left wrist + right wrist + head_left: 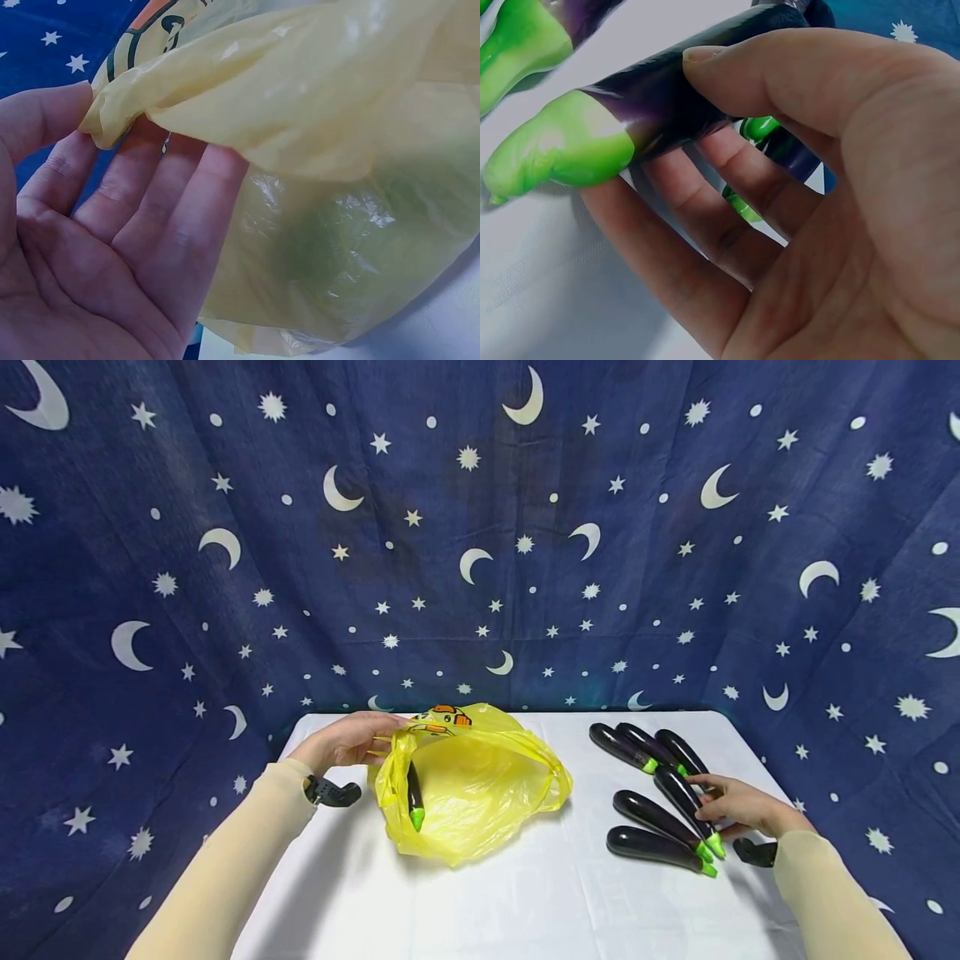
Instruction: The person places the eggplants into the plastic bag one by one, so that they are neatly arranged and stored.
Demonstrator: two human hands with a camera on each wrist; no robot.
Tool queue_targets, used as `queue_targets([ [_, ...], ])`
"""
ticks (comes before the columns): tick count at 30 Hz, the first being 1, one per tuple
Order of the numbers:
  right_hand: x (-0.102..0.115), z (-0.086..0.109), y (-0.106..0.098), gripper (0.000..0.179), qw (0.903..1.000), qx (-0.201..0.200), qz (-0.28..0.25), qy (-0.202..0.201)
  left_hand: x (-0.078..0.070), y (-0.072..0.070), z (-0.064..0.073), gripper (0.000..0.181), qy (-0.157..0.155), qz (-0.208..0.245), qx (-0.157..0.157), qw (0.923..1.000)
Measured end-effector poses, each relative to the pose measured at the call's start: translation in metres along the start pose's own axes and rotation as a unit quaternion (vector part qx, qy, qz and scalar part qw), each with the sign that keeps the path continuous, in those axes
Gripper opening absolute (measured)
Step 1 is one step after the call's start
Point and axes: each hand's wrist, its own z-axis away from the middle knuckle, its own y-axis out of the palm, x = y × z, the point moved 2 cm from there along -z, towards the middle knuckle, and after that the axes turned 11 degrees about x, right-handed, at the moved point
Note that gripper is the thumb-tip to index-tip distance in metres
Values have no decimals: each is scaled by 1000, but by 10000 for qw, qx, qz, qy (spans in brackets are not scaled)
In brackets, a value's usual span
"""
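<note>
My left hand [354,740] pinches the rim of a yellow plastic bag [491,797] between thumb and fingers, at the bag's left side. The bag's mouth gapes toward me, and one dark eggplant [414,795] with a green stem end shows inside it. On the right, my right hand [752,805] holds a glossy purple-black eggplant [678,795], thumb on top and fingers beneath. In the right wrist view its green cap [562,142] points left, past the fingers. Whether this eggplant is off the table cannot be told.
Two eggplants lie nearer me, one long eggplant [652,845] in front and another [654,816] just behind it. Farther back is a group of several more eggplants [622,745]. A white-covered table [525,910] carries everything; a dark blue star-and-moon cloth [480,510] hangs behind and at the sides.
</note>
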Motion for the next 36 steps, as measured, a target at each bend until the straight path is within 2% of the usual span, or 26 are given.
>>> queue_targets([
  [15, 11, 10, -8, 81, 9993, 143, -166, -296, -1, 1, 0, 45, 37, -24, 32, 10000],
  [25, 19, 8, -14, 84, 9977, 89, -388, -548, 0, 1, 1, 45, 70, 20, 125, 9999],
  [36, 35, 6, -12, 88, 9921, 187, -779, -969, -1, 1, 0, 46, -11, -4, 66, 10000],
])
